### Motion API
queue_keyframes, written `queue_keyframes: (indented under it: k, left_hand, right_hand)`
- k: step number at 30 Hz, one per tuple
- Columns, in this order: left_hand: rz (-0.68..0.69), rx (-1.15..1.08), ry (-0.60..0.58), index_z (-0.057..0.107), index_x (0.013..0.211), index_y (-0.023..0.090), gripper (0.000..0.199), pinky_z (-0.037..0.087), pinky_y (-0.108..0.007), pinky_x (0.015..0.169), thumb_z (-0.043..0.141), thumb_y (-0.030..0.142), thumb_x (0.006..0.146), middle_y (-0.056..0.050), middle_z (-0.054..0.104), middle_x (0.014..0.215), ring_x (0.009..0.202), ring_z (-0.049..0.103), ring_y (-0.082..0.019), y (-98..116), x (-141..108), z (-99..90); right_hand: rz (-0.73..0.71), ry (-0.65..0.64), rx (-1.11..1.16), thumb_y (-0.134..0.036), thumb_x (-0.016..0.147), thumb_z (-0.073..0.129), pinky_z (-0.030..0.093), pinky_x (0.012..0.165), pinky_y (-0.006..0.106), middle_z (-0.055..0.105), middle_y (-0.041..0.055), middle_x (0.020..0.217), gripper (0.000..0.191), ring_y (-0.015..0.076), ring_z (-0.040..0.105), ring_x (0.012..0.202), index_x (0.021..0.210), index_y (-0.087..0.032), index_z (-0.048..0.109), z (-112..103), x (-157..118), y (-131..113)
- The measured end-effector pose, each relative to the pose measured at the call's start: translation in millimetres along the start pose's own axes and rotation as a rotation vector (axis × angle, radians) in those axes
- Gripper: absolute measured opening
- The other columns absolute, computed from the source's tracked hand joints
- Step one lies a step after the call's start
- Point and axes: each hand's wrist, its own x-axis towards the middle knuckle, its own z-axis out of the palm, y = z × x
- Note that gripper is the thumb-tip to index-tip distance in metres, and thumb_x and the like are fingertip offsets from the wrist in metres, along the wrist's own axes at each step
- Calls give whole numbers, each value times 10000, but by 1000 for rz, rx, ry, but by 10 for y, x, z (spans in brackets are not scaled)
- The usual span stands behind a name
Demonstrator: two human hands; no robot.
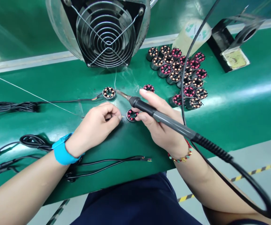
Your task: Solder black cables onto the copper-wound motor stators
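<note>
Between the thumb and forefinger of my left hand (97,123), closed in a pinch, is a thin cable end with fine wire tips (123,116) poking out. My right hand (164,128) grips a soldering iron (173,122), its metal tip angled up and left. That tip is beside a stator with copper windings (112,93), which has a black cable (74,100) attached by coloured wires. Thumb and fingertips of the same hand also touch a stator with red windings (131,116), near the wire tips. Another red-wound stator (148,88) sits behind my right fingers.
A fan with a wire guard (108,43) stands at the back, smoke below it. Several stators (174,77) cluster at right, near a tape roll (191,34) and an iron stand (224,47). Black cables (112,161) lie at front left. The iron's cord loops right.
</note>
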Motion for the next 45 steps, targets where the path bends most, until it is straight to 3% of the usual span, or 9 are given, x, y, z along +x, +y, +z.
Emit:
queue_keyframes:
  k: [6,14,22,30,35,41,45]
  left_hand:
    - [22,-10,3,599,727,159,111,347,-210,525,525,171,809,27,553,679,571,432,-72,-6,-10,7]
    - [23,-31,15,593,719,160,99,361,-200,531,541,173,802,35,555,681,573,447,-68,-24,-4,6]
    - [-97,-190,-24,600,729,161,98,347,-203,516,551,197,807,44,537,629,548,429,-70,25,34,-13]
    - [-83,-293,-24,568,763,155,52,338,-202,519,543,155,809,47,513,649,559,419,-65,21,21,-7]
    - [-13,-318,-11,513,757,173,79,348,-205,512,544,155,827,63,448,623,540,399,-68,-19,-8,-8]
    - [148,-175,-17,603,791,166,37,426,-246,639,592,167,826,-8,582,835,727,536,-114,-91,-17,-18]
    - [294,0,38,620,756,162,105,446,-261,742,577,131,847,-19,616,851,812,574,-133,-74,-29,-20]
  right_hand:
    - [19,-84,-43,-189,944,537,520,909,373,721,1,971,245,191,652,991,1173,-259,587,79,5,12]
    - [-38,-194,-124,-79,869,495,475,863,373,660,8,920,386,204,572,923,1221,-238,504,207,36,98]
    - [-33,-100,-178,-86,868,456,462,859,392,633,21,881,376,217,546,895,1213,-233,488,221,50,82]
    - [-67,-175,-177,-109,862,501,441,855,408,651,26,921,362,224,542,898,1204,-228,491,226,7,45]
    - [-20,-152,-98,-92,863,504,445,854,391,645,-1,847,375,214,543,891,1202,-250,487,231,11,42]
    - [118,-160,43,-112,845,510,466,889,412,624,-12,862,415,192,596,856,1229,-260,460,229,5,59]
    - [127,-165,57,-118,841,517,475,893,414,615,-11,870,416,186,608,844,1227,-264,463,230,1,73]
